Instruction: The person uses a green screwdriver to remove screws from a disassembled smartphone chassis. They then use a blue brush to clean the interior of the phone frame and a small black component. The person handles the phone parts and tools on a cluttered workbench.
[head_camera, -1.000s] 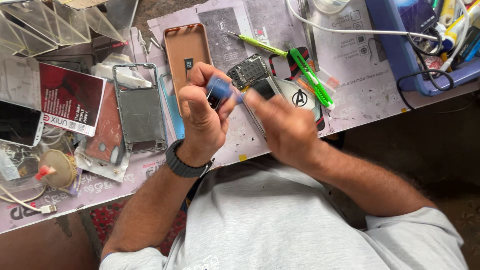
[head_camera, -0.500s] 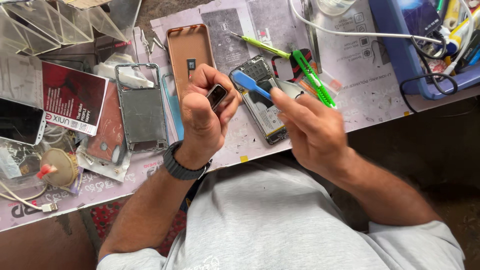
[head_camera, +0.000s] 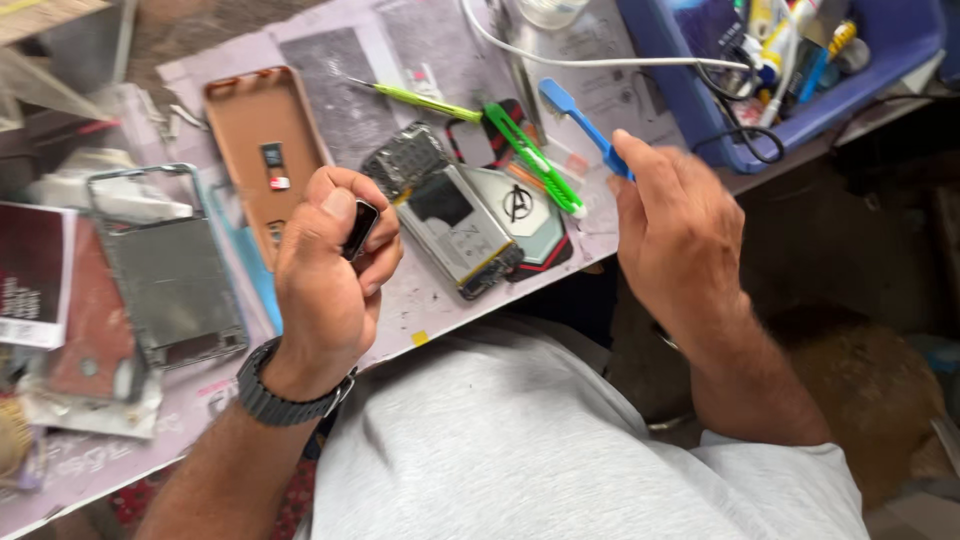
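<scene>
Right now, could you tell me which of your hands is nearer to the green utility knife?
Right. The right hand sits just right of the green utility knife; the left hand is farther off, left of it.

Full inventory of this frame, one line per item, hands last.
small part: 1, black, pinched in left hand fingers
toothbrush: 1, blue, held in right hand
opened phone: 1, silver and black, on the bench between the hands
phone back cover: 1, tan, bench far left of centre
metal phone frame: 1, grey, bench left
screwdriver: 1, green handle, bench top centre
green tool: 1, green, right of the opened phone
white cable: 1, white, bench top
blue tray: 1, blue, top right, holds tools
bench: 1, paper-covered
watch: 1, black, left wrist
left hand: 1
right hand: 1
</scene>
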